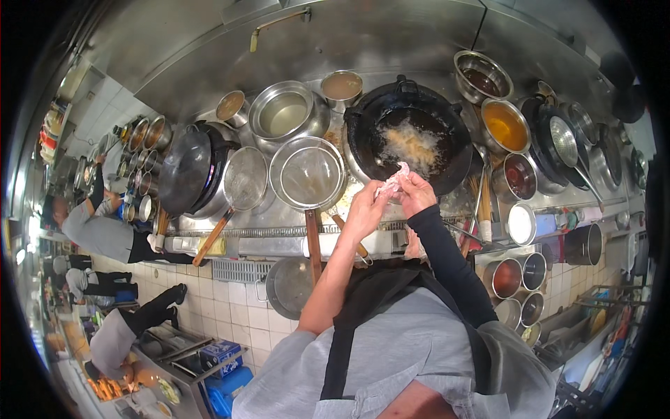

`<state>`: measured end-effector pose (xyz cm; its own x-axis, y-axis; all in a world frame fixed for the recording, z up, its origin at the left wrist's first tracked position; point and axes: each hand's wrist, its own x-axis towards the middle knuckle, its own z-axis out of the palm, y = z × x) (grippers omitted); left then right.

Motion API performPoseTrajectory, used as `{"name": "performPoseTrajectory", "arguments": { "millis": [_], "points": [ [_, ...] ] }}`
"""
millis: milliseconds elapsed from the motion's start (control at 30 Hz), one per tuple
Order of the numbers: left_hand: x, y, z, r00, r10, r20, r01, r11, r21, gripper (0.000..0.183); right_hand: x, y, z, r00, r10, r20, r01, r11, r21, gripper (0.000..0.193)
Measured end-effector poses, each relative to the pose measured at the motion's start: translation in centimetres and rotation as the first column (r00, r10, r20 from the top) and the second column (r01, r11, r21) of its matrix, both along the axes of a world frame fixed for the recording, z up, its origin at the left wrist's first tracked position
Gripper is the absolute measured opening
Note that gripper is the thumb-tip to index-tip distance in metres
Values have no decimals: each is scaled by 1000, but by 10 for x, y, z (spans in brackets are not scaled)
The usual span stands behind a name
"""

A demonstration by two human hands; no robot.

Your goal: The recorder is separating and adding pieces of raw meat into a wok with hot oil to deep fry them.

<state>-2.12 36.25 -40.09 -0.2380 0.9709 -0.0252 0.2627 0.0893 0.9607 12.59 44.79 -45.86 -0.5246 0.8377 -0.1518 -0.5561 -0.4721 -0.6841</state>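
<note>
left hand (368, 209) and right hand (419, 196) both pinched nearly closed on a pale pink strip (398, 179), center of frame, at near edge of the black wok (363, 130). golden pieces (412, 144) bubble inside it, right of top center. round mesh strainer (307, 172) left of both hands, mid frame.

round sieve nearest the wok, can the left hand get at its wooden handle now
Probably yes: the upper part of the wooden handle lies uncovered, left of the left hand. But that hand holds the pink piece together with the right hand, so it likely needs freeing first.
</note>
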Motion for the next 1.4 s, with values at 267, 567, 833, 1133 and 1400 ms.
{"name": "performPoseTrajectory", "arguments": {
  "millis": [267,567,833,1133,1400],
  "points": [
    [-4,4,-1,959,-23,282,28,999,-14,20,2,-3,23,991,-11,-133,-6,992,-126,10],
    [-14,7,-24,905,105,411,-87,994,-62,17,7,-5,48,997,-52,53,49,997,68,23],
    [-4,1,2,608,22,794,-39,999,2,19,6,-1,49,976,184,118,-198,973,117,35],
    [-10,-2,1,916,16,402,-35,999,38,16,-1,-7,63,584,-353,731,-514,536,670,21],
    [-50,-7,-18,961,202,187,-206,978,7,11,24,16,64,653,-293,699,-437,608,663,20]
  ]
}}
